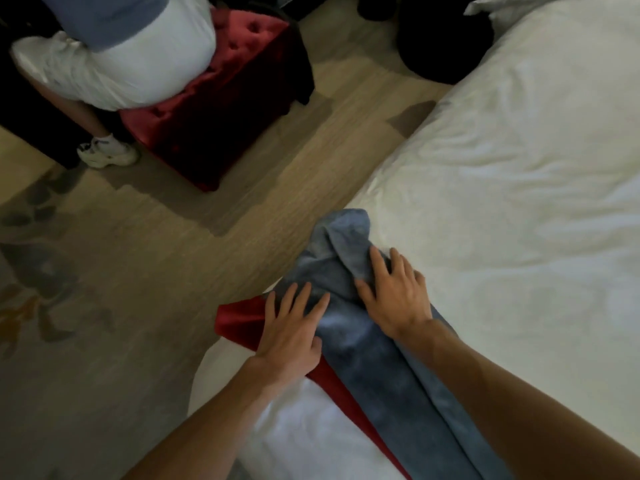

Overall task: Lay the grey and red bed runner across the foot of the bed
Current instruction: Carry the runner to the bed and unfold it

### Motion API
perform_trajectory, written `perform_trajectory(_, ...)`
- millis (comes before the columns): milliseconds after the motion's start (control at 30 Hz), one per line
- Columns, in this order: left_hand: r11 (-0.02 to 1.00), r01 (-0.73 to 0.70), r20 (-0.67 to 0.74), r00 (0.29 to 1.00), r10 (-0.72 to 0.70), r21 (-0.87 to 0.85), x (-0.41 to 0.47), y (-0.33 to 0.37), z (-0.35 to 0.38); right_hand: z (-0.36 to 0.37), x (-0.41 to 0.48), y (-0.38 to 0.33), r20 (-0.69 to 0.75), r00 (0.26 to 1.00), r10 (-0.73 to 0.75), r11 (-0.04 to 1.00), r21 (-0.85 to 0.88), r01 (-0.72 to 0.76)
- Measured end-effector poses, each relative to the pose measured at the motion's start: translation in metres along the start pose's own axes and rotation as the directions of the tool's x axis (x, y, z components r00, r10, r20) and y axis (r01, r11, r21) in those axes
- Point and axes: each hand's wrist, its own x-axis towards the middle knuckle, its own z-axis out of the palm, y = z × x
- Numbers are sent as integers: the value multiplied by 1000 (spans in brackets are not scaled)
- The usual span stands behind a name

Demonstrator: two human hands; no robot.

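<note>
The bed [519,168] fills the right side of the view. It is covered with a white duvet that has soft wrinkles. A white pillow [498,5] shows only a corner at the top right.

The runner [367,375] lies on the duvet at the end of the bed far from the pillow, close to the edge. It is not spread flat. It is gathered into a long, narrow band that runs from the bottom of the view up to the side edge of the bed, where its grey end is bunched in folds. The grey face is on top, and the red face shows as a strip along its left side.

Both hands lie on the runner, near each other but not touching. The left hand [291,334] is flat, with fingers spread, and presses where the red strip meets the grey. The right hand [398,299] also has its fingers spread and rests on a thick grey fold. I cannot tell if its thumb pinches the fold.

To the left of the bed is a pale floor [277,188] with a wood pattern. Further left lies a grey rug [69,306] with dark marks. At the top left stands a red buttoned stool [221,109]. A person [131,60] in white and blue clothes sits on it, with one white shoe [107,154] on the floor. The room is dim, and something black [443,46] stands at the top beside the bed.
</note>
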Motion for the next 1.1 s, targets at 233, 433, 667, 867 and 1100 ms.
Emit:
perform_trajectory(233, 968, -251, -134, 959, 251, 13, 8, 90, -14, -13, -85, 73, -3, 972, 237, 971, 23, -237)
perform_trajectory(433, 906, -421, -37, 905, 423, 48, -6, 175, 4, -14, -167, 160, -30, 922, 386, 922, -29, -387)
perform_trajectory(667, 789, -608, 91, 794, 601, 93, -51, 280, 29, -18, -275, 242, -79, 890, 450, 891, -23, -453)
perform_trajectory(867, 741, -667, 141, 742, 655, 71, -102, 377, 55, -33, -358, 317, -86, 890, 448, 887, -80, -454)
perform_trajectory(1100, 781, -622, -15, 783, 622, -62, -157, 503, 60, -78, -437, 370, -326, 872, 364, 928, 206, -310)
